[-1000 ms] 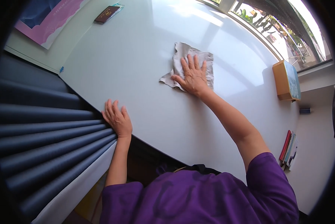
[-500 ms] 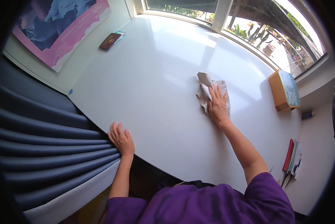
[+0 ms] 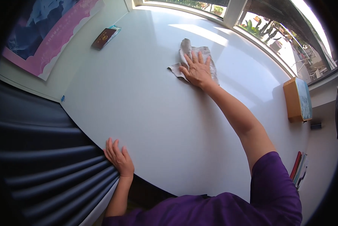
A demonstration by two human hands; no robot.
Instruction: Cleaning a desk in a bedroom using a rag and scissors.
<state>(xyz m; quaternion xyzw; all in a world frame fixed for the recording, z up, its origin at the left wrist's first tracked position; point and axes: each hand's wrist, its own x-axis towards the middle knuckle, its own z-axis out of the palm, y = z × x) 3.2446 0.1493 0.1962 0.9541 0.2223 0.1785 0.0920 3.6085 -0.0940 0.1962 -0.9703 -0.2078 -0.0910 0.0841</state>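
A crumpled greyish-beige cloth point(image 3: 186, 47) lies on the white tabletop point(image 3: 150, 113), toward the window side. My right hand point(image 3: 197, 69) presses flat on it with fingers spread, and the cloth's corners stick out around the palm. At the near left edge of the table rests my left hand point(image 3: 119, 158). Its fingers are stretched over the tabletop and slightly apart, with nothing held, close to the dark pleated fabric point(image 3: 52, 150).
A dark red booklet point(image 3: 103, 37) lies at the far left. On the right stands a wooden box point(image 3: 292, 100) with a blue-green face, and further down are several thin books point(image 3: 297, 167). A window point(image 3: 274, 34) borders the far side; a pink poster point(image 3: 60, 37) hangs left.
My right hand and the cloth have moved farther away and to the left across the tabletop. My left hand stays at the table's edge. The view has shifted slightly.
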